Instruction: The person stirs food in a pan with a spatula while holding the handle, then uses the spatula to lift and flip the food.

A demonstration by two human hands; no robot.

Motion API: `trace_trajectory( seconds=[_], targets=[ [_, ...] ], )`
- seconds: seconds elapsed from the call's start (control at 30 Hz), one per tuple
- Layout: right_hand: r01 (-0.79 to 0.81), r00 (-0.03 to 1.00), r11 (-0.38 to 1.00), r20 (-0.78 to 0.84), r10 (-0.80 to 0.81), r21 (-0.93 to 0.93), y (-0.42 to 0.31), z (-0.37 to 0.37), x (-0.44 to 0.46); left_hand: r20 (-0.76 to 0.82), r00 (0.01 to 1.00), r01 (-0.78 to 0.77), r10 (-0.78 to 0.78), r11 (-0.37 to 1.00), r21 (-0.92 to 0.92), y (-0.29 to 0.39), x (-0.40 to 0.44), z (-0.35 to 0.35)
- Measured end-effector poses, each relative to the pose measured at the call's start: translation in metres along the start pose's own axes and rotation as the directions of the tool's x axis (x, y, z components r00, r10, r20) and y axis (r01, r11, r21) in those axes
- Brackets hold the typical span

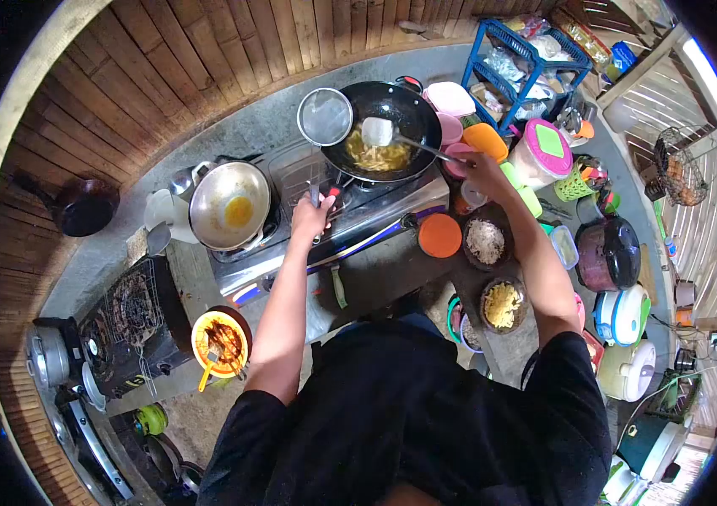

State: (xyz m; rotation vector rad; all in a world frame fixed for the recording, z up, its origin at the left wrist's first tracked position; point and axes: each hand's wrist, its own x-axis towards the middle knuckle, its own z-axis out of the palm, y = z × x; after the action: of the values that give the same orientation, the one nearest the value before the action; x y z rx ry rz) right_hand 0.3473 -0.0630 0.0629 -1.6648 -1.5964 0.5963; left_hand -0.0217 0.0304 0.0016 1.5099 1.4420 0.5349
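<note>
My left hand (311, 217) is closed around the metal handle of a round mesh strainer (325, 116), whose basket hangs by the wok's left rim. Beside those fingers is the red-and-black wok handle; whether they touch it I cannot tell. My right hand (485, 175) grips the long handle of a spatula (378, 131). Its broad head is over the black wok (413, 122). Pale yellowish strips (375, 157) lie in oil in the wok.
A second pan (217, 190) with a little yellow liquid sits on the stove (291, 253). Right of it are bowls of white shreds (485, 242) and yellow pieces (503, 304), plus an orange lid (440, 235). An orange bowl (204, 331) with red sauce stands left, near a charcoal grill (126, 316).
</note>
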Motion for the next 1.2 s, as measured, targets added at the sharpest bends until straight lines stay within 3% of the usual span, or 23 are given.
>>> trace_trajectory(
  seconds=[0.07,0.1,0.17,0.3,0.4,0.47,0.6,0.67,0.8,0.87,1.0,1.07,1.1,1.17,1.2],
  targets=[
    [-0.168,0.985,0.903,-0.028,0.171,-0.396,-0.009,-0.008,0.004,0.004,1.000,0.006,-0.006,1.000,0.004,0.001,0.000,0.000],
    [-0.168,0.985,0.903,-0.029,0.170,-0.395,-0.005,-0.006,0.005,0.009,1.000,0.012,-0.012,1.000,0.008,0.000,0.001,0.000],
    [-0.068,0.984,0.819,-0.175,-0.040,-0.570,0.007,0.001,0.008,0.013,1.000,0.000,0.000,1.000,0.011,-0.001,0.001,0.000],
    [-0.136,0.981,0.802,-0.189,0.029,-0.582,0.019,0.005,0.013,0.008,1.000,0.002,-0.002,1.000,0.009,-0.001,0.001,0.000],
    [-0.181,0.983,0.875,-0.114,0.145,-0.449,0.021,0.001,0.013,0.004,1.000,0.000,0.000,1.000,-0.009,-0.001,0.000,0.000],
    [-0.202,0.974,0.938,0.042,0.223,-0.281,0.022,-0.005,0.011,0.004,1.000,0.004,-0.004,1.000,-0.001,-0.002,0.001,0.000],
    [-0.357,0.906,0.925,0.195,0.376,-0.128,-0.006,-0.008,0.002,0.004,1.000,0.005,-0.005,1.000,0.011,-0.002,0.002,0.000],
    [-0.468,0.854,0.882,0.288,0.434,0.058,-0.018,-0.004,-0.002,0.002,1.000,0.016,-0.016,1.000,0.005,0.000,0.000,0.000],
    [-0.325,0.909,0.941,0.305,0.285,0.090,-0.011,0.002,-0.005,0.006,1.000,0.017,-0.017,1.000,-0.008,0.000,0.000,0.000],
    [-0.258,0.944,0.940,0.264,0.196,0.223,0.000,0.002,-0.003,0.008,1.000,0.018,-0.018,1.000,0.002,0.000,0.000,-0.001],
    [-0.181,0.970,0.977,0.181,0.159,0.112,-0.006,-0.002,0.007,0.004,1.000,0.027,-0.027,1.000,0.004,0.000,0.001,0.000],
    [-0.216,0.971,0.975,0.091,0.221,-0.059,-0.016,-0.006,0.009,0.004,1.000,0.019,-0.019,1.000,0.005,-0.001,0.001,0.000],
    [-0.216,0.971,0.975,0.090,0.221,-0.058,-0.012,-0.005,0.012,0.003,1.000,0.011,-0.011,1.000,0.006,-0.001,0.001,0.000],
    [-0.169,0.985,0.931,-0.097,0.145,-0.323,-0.001,-0.001,0.020,0.002,1.000,0.013,-0.013,1.000,0.010,-0.002,0.002,0.001],
    [-0.169,0.985,0.931,-0.098,0.145,-0.323,0.010,0.002,0.023,0.001,1.000,0.018,-0.018,1.000,0.014,-0.003,0.003,0.001]
  ],
)
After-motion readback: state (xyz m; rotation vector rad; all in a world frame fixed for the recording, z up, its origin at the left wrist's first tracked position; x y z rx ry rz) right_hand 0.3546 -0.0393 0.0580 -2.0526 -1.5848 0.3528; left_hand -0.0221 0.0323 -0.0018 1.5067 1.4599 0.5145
